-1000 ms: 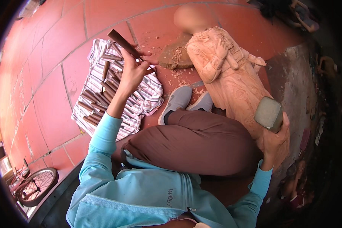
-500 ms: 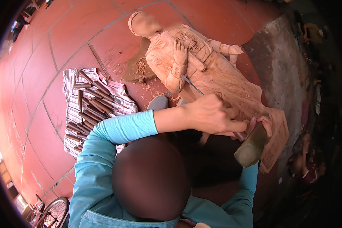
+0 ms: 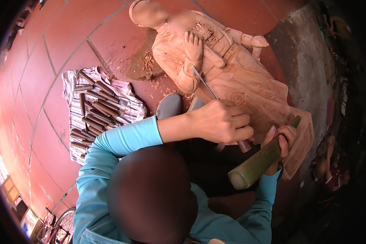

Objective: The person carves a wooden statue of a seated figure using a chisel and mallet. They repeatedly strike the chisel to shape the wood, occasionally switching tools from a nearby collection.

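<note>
Chisel [image 3: 209, 91] in the left hand [image 3: 221, 122], fingers wrapped tight round its handle, the thin steel blade slanting up to touch the forearm of the carved wooden statue [image 3: 232, 77], which lies flat on the red tiled floor [image 3: 49, 49]. Right hand [image 3: 282, 140] is closed round a greenish mallet [image 3: 258, 162], held just beside the chisel's butt. Left of the statue, a striped cloth [image 3: 75, 118] carries rows of spare chisels [image 3: 95, 110].

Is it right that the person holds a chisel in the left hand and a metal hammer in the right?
Not quite. The head view shows the left hand gripping the chisel, but the right hand holds a green bamboo mallet, not a metal hammer.
</note>
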{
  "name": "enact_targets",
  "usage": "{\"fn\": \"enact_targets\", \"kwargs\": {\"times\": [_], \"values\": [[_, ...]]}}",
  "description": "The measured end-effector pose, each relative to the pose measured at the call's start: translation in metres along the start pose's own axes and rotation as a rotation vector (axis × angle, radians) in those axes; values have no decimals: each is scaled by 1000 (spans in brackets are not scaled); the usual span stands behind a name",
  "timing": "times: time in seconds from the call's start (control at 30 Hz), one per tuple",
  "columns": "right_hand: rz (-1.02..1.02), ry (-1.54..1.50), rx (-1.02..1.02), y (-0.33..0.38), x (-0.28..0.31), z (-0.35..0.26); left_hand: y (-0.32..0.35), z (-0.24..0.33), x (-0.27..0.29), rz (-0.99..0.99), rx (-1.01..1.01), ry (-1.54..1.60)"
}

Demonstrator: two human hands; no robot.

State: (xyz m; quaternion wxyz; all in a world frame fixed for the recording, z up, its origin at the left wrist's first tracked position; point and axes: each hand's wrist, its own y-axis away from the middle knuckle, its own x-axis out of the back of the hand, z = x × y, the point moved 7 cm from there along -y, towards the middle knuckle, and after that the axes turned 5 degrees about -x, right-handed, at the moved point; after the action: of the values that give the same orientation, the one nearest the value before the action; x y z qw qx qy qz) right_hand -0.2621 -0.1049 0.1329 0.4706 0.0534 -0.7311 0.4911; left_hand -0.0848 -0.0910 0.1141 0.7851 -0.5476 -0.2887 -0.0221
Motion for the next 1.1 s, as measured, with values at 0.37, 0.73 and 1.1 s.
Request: {"fn": "enact_targets", "kwargs": {"times": [0.37, 0.73, 1.1], "values": [[64, -64, 37, 1, 6, -5, 0, 0, 16, 183, -89, 45], [48, 162, 116, -16, 7, -3, 14, 3, 13, 164, -186, 76], [45, 116, 176, -32, 5, 13, 2, -7, 14, 252, -84, -58]]}}
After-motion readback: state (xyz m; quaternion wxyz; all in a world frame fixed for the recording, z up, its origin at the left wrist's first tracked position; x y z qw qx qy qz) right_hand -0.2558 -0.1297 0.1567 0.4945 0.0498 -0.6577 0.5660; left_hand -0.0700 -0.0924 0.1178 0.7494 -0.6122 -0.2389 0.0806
